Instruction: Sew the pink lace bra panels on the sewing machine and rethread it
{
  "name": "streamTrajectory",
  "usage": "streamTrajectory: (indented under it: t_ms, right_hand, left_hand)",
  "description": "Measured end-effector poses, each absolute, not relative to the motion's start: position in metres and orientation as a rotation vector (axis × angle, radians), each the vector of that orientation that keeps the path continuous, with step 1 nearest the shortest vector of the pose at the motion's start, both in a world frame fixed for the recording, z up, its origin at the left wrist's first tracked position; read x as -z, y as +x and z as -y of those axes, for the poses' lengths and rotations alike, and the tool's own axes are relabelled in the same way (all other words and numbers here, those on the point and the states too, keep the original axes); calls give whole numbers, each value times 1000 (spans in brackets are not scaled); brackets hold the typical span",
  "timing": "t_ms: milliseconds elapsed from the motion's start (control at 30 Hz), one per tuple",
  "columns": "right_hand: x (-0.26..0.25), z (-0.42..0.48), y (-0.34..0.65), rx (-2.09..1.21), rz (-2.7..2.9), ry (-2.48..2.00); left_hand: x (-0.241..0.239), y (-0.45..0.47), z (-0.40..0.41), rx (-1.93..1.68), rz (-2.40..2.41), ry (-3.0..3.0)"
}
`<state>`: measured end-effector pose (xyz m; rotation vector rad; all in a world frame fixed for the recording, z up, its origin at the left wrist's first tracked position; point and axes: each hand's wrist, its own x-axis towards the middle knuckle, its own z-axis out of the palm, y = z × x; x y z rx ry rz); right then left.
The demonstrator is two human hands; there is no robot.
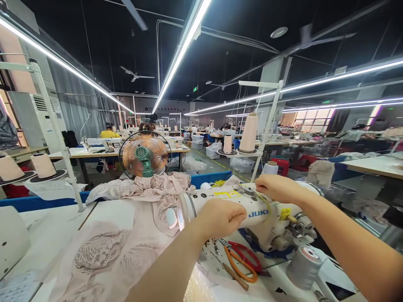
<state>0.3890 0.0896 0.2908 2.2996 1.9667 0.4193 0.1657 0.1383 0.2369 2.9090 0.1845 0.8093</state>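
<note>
A white JUKI sewing machine (252, 207) stands in front of me. My left hand (220, 218) is closed in a pinch in front of the machine's arm; what it holds is too thin to make out, maybe thread. My right hand (275, 188) rests on top of the machine with fingers pinched together by the tension knob (248, 191). Pale pink lace fabric (126, 247) lies spread on the table to the left and is piled behind the machine head.
Orange-and-red scissors (242, 260) lie under the machine arm, a grey thread spool (304, 262) to their right. A thread stand with cream cones (248, 134) rises behind. A green and orange fan (144, 154) faces me. Other workers sit at distant tables.
</note>
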Motion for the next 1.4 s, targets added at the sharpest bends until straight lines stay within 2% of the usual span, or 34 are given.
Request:
streamTrajectory:
  t_ms: [267, 533, 867, 1000, 1267, 1400]
  right_hand:
    - [-288, -97, 374, -476, -2073, 2273]
    - [-274, -100, 414, -453, -2116, 2363]
    - [-279, -128, 427, -110, -2550, 2077]
    - [-281, -130, 432, -96, -2535, 2080]
    - [-270, -110, 435, -335, -2532, 2281]
    - [-272, -67, 430, -781, -2481, 2653]
  left_hand:
    - [-238, 165, -137, -845, -162, 2821]
    - [-237, 165, -137, -906, -143, 2670]
    - [-235, 167, -139, -1032, -202, 2435]
    - [-237, 167, -137, -1045, -228, 2441]
    - [-240, 169, -139, -1107, -203, 2463]
    - [-241, 171, -140, -1125, -185, 2492]
